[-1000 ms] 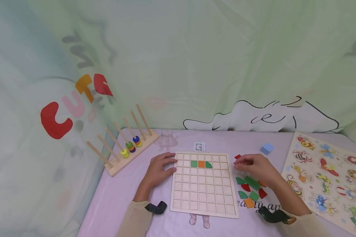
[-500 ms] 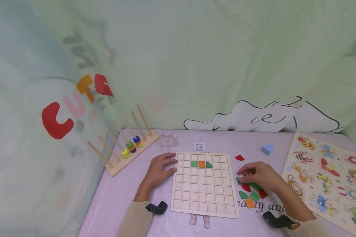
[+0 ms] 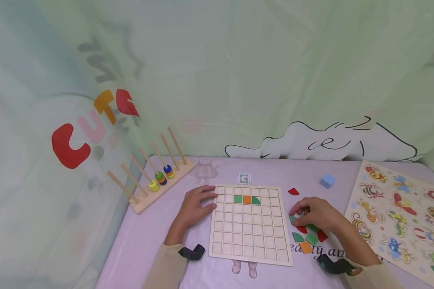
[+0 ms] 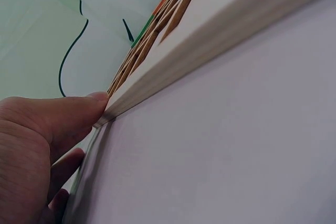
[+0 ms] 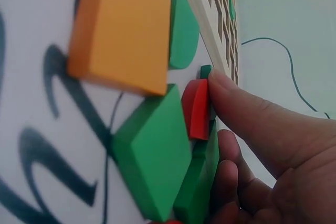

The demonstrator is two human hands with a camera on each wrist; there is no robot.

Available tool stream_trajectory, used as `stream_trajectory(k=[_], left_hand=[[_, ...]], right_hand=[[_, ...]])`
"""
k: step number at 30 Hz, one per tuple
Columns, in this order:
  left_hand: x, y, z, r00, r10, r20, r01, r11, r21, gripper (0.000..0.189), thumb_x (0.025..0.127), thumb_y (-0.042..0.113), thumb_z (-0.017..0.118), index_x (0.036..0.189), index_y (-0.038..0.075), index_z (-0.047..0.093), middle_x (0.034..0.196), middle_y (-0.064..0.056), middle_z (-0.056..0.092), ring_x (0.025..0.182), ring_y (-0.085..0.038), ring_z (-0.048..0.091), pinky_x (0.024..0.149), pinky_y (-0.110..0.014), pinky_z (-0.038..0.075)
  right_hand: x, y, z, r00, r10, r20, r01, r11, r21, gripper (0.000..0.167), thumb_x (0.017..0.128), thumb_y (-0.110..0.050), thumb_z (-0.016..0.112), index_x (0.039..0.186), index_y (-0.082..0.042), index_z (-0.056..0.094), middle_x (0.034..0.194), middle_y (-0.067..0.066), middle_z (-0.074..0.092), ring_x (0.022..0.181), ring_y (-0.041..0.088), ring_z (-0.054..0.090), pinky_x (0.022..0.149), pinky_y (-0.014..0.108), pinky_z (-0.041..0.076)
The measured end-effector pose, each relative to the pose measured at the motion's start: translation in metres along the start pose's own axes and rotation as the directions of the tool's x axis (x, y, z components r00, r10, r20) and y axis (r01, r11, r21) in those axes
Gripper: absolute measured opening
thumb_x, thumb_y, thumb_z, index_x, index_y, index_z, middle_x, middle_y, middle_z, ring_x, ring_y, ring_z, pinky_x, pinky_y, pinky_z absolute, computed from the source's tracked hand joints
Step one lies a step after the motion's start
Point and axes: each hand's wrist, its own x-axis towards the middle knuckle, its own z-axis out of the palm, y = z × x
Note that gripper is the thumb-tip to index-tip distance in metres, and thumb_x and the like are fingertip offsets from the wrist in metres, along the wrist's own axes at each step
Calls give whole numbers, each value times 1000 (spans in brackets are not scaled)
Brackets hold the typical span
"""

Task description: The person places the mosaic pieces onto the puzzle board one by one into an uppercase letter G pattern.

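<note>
The pale wooden grid board (image 3: 251, 261) lies in the middle of the table. Its upper part holds a green square tile (image 3: 238, 199), an orange square tile (image 3: 247, 199) and a green quarter-circle tile (image 3: 256, 200) in a row. My left hand (image 3: 196, 205) rests at the board's upper left edge, fingers extended, thumb touching the rim in the left wrist view. Right of the board, my right hand (image 3: 319, 213) pinches another green quarter-circle tile (image 5: 206, 71) between thumb and fingers. Close under that hand lie a red piece (image 5: 196, 109) and a green square (image 5: 155, 153).
Several more pieces lie near the right hand, including an orange square (image 3: 305, 247) and a lone red piece (image 3: 293, 192). Farther out are a blue block (image 3: 327, 181), an insect puzzle board (image 3: 383, 208), a small pattern card (image 3: 244, 178) and a wooden peg rack (image 3: 162, 188) with rings.
My right hand has moved down from beside the upper red piece to the pile and taken hold of a green quarter-circle tile. The left hand has stayed at the board's edge.
</note>
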Motion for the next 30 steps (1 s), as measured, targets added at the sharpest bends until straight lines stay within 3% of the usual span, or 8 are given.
stream_trajectory(k=[18,30], left_hand=[[0,2,-1,1000,12,-12,-12,1000,-9,32,88,24,79,119,17,76,143,-1,63,140,-27,52,115,-57,34],[0,0,1,1000,24,-19,-24,1000,19,32,88,25,78,119,18,76,143,-1,63,139,-26,53,115,-56,35]], right_hand=[[-1,0,-5,999,18,41,-18,1000,5,25,81,-22,85,99,-11,72,93,4,61,88,20,53,65,28,46],[-1,-2,-9,997,6,81,-8,1000,23,22,83,-24,84,94,-11,70,85,2,64,83,19,55,66,28,44]])
